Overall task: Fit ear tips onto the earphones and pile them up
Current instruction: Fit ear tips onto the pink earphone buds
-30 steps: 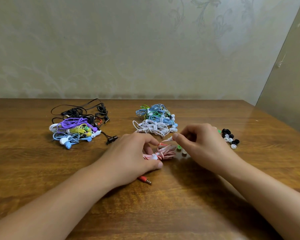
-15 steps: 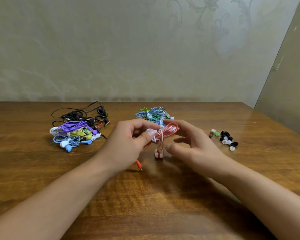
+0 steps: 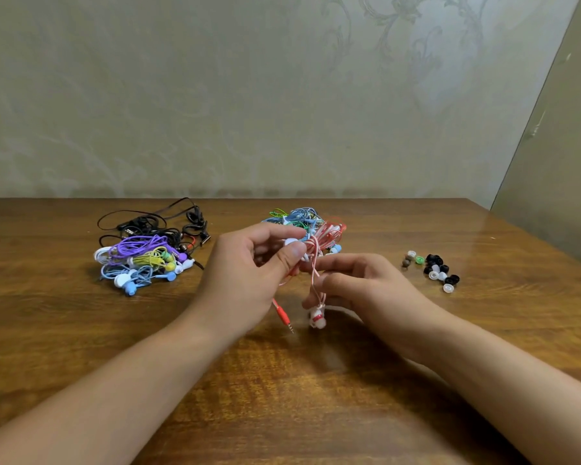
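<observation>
1. The earphone cable [image 3: 329, 234] held between the hands was red and white, with a red plug [image 3: 283, 316].
2. The left pile [image 3: 145, 255] mixed black, purple, yellow, pale blue and white cords.
3. The far pile [image 3: 296, 218] showed blue and green.
4. The ear tips [image 3: 433, 268] were black, white, green and brown.
5. The table [image 3: 316, 397] was brown woodgrain.
6. The wall [image 3: 282, 95] was beige with a faint floral scroll.

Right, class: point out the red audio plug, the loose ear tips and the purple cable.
red audio plug [image 3: 283, 317], head view, on its red sleeve.
loose ear tips [image 3: 434, 259], head view, on a black tip.
purple cable [image 3: 138, 247], head view, on its coiled strands.
</observation>
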